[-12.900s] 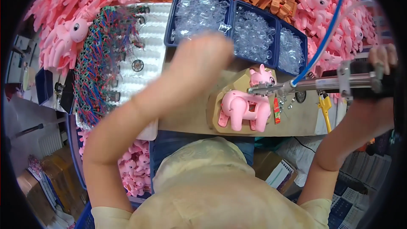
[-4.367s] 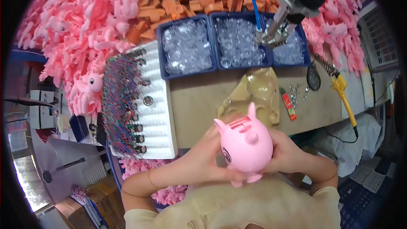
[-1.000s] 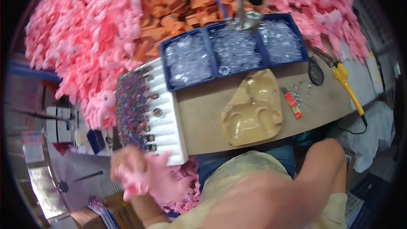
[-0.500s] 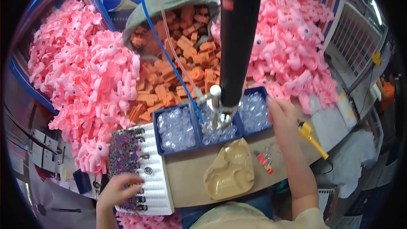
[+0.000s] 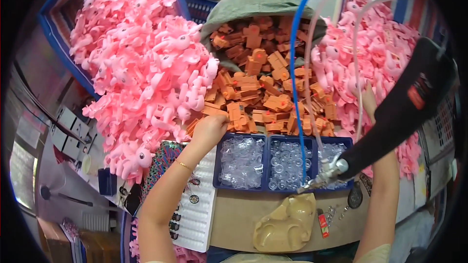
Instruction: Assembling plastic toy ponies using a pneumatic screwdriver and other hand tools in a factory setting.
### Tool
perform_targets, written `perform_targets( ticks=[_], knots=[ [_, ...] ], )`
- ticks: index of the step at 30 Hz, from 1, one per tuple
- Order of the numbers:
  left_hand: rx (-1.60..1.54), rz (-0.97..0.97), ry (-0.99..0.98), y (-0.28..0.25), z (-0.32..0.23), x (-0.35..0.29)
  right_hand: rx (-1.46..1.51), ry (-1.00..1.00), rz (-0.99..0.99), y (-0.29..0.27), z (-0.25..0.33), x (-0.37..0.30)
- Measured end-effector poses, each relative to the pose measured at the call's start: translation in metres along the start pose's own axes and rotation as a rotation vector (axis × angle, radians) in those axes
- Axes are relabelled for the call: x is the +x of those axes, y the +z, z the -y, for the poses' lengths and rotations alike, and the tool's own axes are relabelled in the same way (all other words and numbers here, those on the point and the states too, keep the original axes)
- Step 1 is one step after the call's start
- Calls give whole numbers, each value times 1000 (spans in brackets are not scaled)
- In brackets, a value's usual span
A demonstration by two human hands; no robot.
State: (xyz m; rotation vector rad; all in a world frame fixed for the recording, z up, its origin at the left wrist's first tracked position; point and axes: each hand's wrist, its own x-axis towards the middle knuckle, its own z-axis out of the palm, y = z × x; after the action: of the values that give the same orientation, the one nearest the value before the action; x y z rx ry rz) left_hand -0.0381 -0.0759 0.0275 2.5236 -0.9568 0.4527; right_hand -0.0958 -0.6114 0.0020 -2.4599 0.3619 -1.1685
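Note:
My left hand (image 5: 210,130) is at the near edge of a heap of orange plastic housings (image 5: 278,104), its fingers curled; what they hold, if anything, is hidden. My right hand (image 5: 369,103) reaches into the right-hand heap of pink animal-shaped shells (image 5: 336,61). A clear tube and the pink parts partly cover its fingers. Between my forearms stands a blue tray (image 5: 267,165) with three compartments of small clear plastic parts. A tan moulded holder (image 5: 285,224) with shaped hollows lies in front of it.
A large pink heap (image 5: 141,58) rises at left. Orange housings spill from a grey-green sack (image 5: 258,5). A black arm (image 5: 404,102) with a metal fitting slants over the tray's right end; blue and clear tubes hang nearby. A white ridged tray (image 5: 195,219) holds small dark parts.
My left hand has moved from the white ridged tray up to the orange housings. My right hand has gone from beside the blue tray into the right pink heap. The view has shifted.

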Motion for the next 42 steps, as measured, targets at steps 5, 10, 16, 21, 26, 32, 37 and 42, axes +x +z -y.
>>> perform_targets(
  ticks=[5, 10, 16, 21, 26, 32, 37, 42],
  knots=[
    [-108, 239, -556, 38, -2, 48, -14, 122, 131, -24, 24, -23],
    [81, 116, -451, 72, -27, 68, 563, 264, -67, -32, 77, -16],
    [-152, -101, -440, 50, -1, 66, 990, 449, -498, -67, 105, -12],
    [-860, 84, -580, -36, -35, 5, 1261, 386, -562, -131, 196, -91],
    [-1808, 173, -852, -72, -53, -116, 1337, 790, -246, -215, 249, -215],
    [-2000, 192, -958, -53, -85, -182, 2249, 1131, 665, -138, 272, -292],
    [-2193, 154, -1038, -39, -105, -210, 1502, 1249, 855, -117, 265, -283],
    [-1815, 199, -1031, -55, -131, -217, 422, 456, 611, -166, 257, -276]
  ],
)
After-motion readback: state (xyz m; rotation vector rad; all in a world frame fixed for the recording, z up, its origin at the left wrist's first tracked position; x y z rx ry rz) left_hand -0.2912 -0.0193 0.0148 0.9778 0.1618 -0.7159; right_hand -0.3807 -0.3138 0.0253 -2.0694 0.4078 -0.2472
